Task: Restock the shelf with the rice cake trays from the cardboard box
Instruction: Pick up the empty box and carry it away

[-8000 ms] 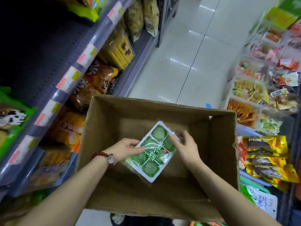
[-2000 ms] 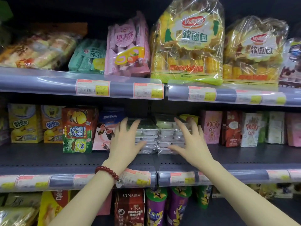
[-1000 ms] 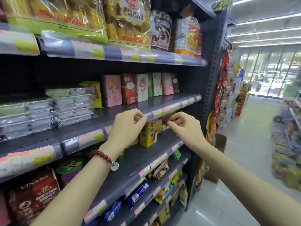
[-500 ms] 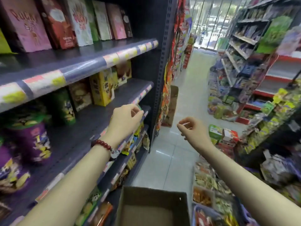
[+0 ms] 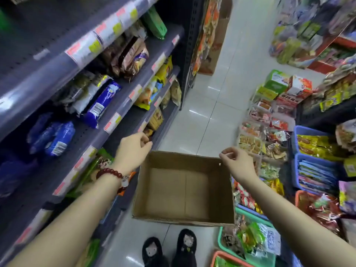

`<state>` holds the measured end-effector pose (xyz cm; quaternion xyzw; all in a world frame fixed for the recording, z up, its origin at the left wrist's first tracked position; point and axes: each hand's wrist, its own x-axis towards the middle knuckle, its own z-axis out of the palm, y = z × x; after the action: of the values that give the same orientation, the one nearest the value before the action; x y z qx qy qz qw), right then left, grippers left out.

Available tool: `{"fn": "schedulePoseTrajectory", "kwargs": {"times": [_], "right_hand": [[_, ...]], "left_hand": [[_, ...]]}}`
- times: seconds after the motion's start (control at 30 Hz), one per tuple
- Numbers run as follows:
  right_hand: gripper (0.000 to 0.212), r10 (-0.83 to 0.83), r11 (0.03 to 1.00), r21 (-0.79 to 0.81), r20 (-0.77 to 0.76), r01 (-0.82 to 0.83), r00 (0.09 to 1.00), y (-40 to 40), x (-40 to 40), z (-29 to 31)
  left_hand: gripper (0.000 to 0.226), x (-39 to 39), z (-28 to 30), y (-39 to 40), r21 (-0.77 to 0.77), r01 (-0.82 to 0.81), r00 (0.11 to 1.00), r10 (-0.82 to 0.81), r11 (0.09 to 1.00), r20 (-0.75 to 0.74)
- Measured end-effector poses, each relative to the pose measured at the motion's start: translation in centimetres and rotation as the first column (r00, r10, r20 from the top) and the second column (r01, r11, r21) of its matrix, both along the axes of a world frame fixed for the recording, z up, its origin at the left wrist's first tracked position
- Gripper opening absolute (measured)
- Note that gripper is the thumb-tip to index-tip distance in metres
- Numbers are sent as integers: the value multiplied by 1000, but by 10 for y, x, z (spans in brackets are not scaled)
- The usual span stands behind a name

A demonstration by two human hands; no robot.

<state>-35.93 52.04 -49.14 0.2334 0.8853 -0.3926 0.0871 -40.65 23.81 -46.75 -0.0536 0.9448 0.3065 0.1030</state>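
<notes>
The cardboard box (image 5: 159, 216) stands open on the aisle floor below me, and I see only its bare brown bottom, no rice cake trays. My left hand (image 5: 133, 149) hovers above the box's far left corner, fingers curled loosely, holding nothing. My right hand (image 5: 238, 160) hangs over the far right corner with thumb and fingers pinched lightly, also holding nothing. The shelf with the stacked rice cake trays is out of view.
Grey shelves (image 5: 107, 120) with snack packets run along the left. Baskets and bins of snacks (image 5: 316, 162) crowd the right side. White tiled floor (image 5: 208, 105) stretches ahead. My black slippers (image 5: 169, 247) stand just behind the box.
My view has swung from the shelf down to the floor and the box. Both hands left the shelf edge and dropped to the box's far corners. No tray lies in the box any more.
</notes>
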Motion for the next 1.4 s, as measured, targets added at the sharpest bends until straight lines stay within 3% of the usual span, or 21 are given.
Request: {"fn": "schedulePoseTrajectory", "kwargs": {"times": [0.27,0.4,0.57,0.67,0.77,0.9,1.0,1.4], "right_hand": [[20,-33,994,111,136,18,990,23,30,-141],[28,-55,972,235,156,17,986,30,44,-202],[67,-190,901,422,179,99,965,38,64,-249],[84,-261,907,391,229,157,938,44,75,-272],[81,-315,919,324,259,226,913,43,80,-288],[54,-350,872,438,245,219,904,49,78,-290],[41,-343,866,457,245,204,907,55,76,-285],[48,-328,908,340,213,245,920,96,52,-189]], "left_hand": [[21,17,-167,-20,-139,80,976,-49,987,211],[39,22,-225,-24,-233,86,967,-25,969,252],[73,32,-280,-26,-277,-67,923,165,958,347],[76,40,-301,-22,-108,-258,843,278,960,461],[69,43,-313,-18,-9,-416,802,371,910,467],[46,44,-318,-7,-144,-405,847,430,903,314],[44,43,-315,3,-205,-409,833,455,889,313],[45,-4,-199,45,-234,-365,866,421,901,271]]}}
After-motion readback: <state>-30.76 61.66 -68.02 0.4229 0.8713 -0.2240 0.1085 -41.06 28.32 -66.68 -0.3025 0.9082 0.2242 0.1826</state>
